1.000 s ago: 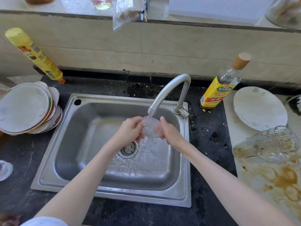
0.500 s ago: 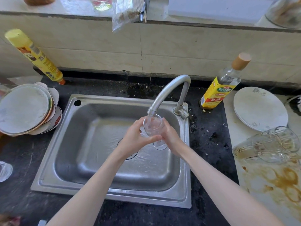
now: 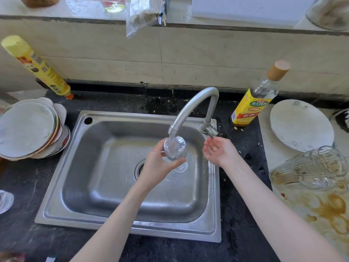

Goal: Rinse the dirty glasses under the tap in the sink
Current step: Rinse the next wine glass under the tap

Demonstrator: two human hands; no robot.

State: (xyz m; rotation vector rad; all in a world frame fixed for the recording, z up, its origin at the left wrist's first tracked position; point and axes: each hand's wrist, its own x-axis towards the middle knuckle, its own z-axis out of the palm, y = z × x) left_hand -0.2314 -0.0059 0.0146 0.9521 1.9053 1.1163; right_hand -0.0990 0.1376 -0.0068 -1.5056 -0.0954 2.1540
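Note:
A small clear stemmed glass (image 3: 175,148) is held upright directly under the spout of the curved metal tap (image 3: 190,104), over the steel sink (image 3: 79,167). My left hand (image 3: 157,166) grips the glass around its bowl. My right hand (image 3: 219,149) is off the glass, open with its fingers spread, just below the tap's handle (image 3: 211,131) at the sink's right rim. Dirty glasses (image 3: 319,167) lie tipped on a stained board at the right.
A stack of plates (image 3: 28,129) sits left of the sink, with a yellow bottle (image 3: 35,65) leaning on the wall. A cooking wine bottle (image 3: 255,97) and a white plate (image 3: 300,123) stand at the right. Another glass (image 3: 4,201) shows at the left edge.
My right hand has let go of the glass and moved right toward the tap handle. The glass went from being rubbed in both hands to upright in my left hand alone.

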